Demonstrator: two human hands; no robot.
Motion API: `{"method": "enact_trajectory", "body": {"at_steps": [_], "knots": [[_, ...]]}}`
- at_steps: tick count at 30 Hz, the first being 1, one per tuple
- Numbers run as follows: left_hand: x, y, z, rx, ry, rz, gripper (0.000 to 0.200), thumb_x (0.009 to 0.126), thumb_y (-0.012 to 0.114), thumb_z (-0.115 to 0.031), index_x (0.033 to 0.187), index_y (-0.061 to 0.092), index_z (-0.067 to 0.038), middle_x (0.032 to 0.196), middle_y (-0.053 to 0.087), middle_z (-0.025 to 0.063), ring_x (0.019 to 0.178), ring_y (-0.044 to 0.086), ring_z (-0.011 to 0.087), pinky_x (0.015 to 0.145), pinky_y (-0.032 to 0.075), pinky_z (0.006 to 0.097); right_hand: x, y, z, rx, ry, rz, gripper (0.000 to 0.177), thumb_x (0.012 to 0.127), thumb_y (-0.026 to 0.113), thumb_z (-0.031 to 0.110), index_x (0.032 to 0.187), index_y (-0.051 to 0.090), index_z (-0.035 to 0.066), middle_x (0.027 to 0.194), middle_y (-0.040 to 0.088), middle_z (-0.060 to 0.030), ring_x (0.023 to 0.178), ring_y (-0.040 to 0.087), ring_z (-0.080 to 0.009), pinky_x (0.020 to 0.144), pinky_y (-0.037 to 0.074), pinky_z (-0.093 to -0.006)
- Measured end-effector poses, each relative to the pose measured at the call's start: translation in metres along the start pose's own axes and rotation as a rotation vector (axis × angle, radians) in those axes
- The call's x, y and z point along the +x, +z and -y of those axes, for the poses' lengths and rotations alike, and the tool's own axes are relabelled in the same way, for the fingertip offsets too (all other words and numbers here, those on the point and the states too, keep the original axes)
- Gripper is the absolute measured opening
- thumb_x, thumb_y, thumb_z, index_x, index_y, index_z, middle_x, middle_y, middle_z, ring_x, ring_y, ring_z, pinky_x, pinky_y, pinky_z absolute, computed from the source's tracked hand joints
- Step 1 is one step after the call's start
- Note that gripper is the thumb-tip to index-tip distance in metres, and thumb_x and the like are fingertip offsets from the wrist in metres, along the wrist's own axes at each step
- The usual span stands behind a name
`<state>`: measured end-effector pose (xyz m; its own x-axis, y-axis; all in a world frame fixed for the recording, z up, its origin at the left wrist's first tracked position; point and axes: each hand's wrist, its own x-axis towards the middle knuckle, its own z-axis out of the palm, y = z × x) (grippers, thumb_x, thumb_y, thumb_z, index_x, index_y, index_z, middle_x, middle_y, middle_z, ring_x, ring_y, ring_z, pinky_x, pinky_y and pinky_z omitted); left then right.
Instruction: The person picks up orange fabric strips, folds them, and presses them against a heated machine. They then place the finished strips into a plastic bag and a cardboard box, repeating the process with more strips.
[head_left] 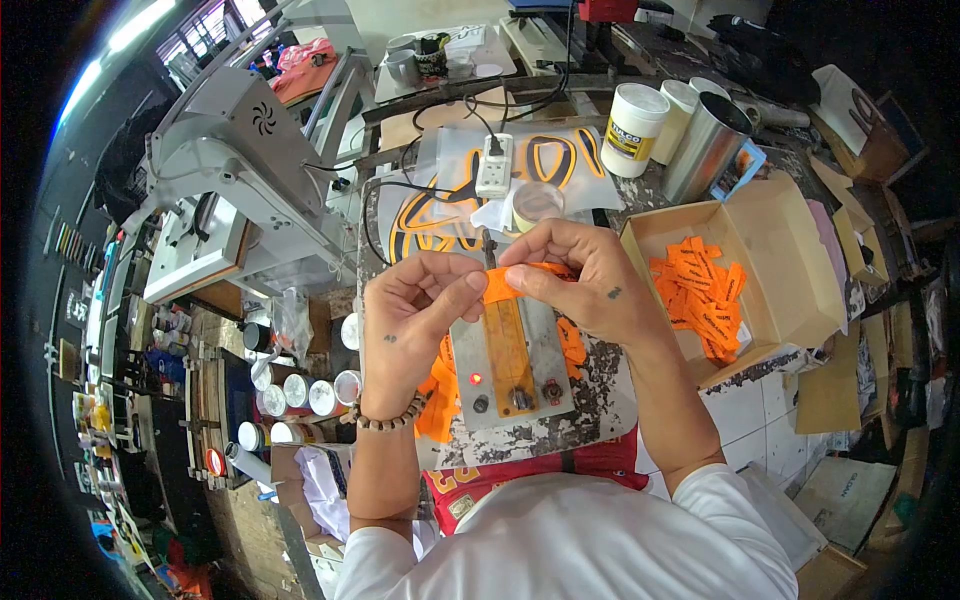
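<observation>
An orange fabric strip [501, 287] is stretched between my hands above a grey metal device. My left hand [420, 305] pinches its left end between thumb and fingers. My right hand [580, 275] grips the strip farther right, and more of it shows behind those fingers. The device [547, 340] has a yellowish band down its middle, a lit red lamp [476, 379] and knobs near its front edge. At its far end, just beyond the strip, stands a narrow metal piece [489, 247]. More orange strip [436, 402] lies bunched to the left of the device.
An open cardboard box [770, 260] at right holds a pile of orange printed labels [700, 295]. Beyond my hands lie a white power strip [494, 167], a tape roll [537, 205] and cables. White tubs [634, 130] stand back right; a large grey machine [250, 160] is at left.
</observation>
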<state>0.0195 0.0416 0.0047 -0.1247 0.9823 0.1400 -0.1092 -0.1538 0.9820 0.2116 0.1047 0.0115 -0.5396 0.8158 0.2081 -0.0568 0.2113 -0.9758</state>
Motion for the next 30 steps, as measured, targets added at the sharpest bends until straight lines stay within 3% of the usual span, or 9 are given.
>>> {"method": "enact_trajectory", "body": {"at_steps": [24, 27, 30], "knots": [[-0.001, -0.002, 0.002, 0.011, -0.008, 0.016, 0.011, 0.086, 0.069, -0.001, 0.095, 0.067, 0.005, 0.08, 0.068, 0.0063, 0.066, 0.061, 0.0095, 0.063, 0.049, 0.0217, 0.001, -0.003, -0.009, 0.076, 0.024, 0.037, 0.017, 0.087, 0.069, 0.009, 0.101, 0.067, 0.0, 0.095, 0.069, -0.0061, 0.09, 0.065, -0.0098, 0.08, 0.052, -0.0238], [-0.015, -0.007, -0.007, 0.069, -0.003, -0.035, 0.013, 0.087, 0.07, -0.003, 0.096, 0.068, 0.005, 0.076, 0.067, 0.0036, 0.067, 0.061, 0.0074, 0.063, 0.048, 0.0211, -0.012, -0.01, -0.009, -0.083, -0.018, -0.034, 0.014, 0.088, 0.067, 0.01, 0.099, 0.068, 0.001, 0.091, 0.069, -0.0035, 0.087, 0.064, -0.0091, 0.08, 0.052, -0.0258], [-0.044, -0.03, -0.005, 0.177, -0.002, -0.135, 0.014, 0.087, 0.07, -0.001, 0.099, 0.067, 0.005, 0.076, 0.065, 0.0026, 0.068, 0.06, 0.0067, 0.063, 0.047, 0.0207, -0.047, -0.038, -0.003, -0.281, 0.025, -0.345, 0.017, 0.088, 0.068, 0.011, 0.102, 0.068, 0.002, 0.093, 0.069, -0.0032, 0.088, 0.064, -0.0106, 0.08, 0.051, -0.0262]]}}
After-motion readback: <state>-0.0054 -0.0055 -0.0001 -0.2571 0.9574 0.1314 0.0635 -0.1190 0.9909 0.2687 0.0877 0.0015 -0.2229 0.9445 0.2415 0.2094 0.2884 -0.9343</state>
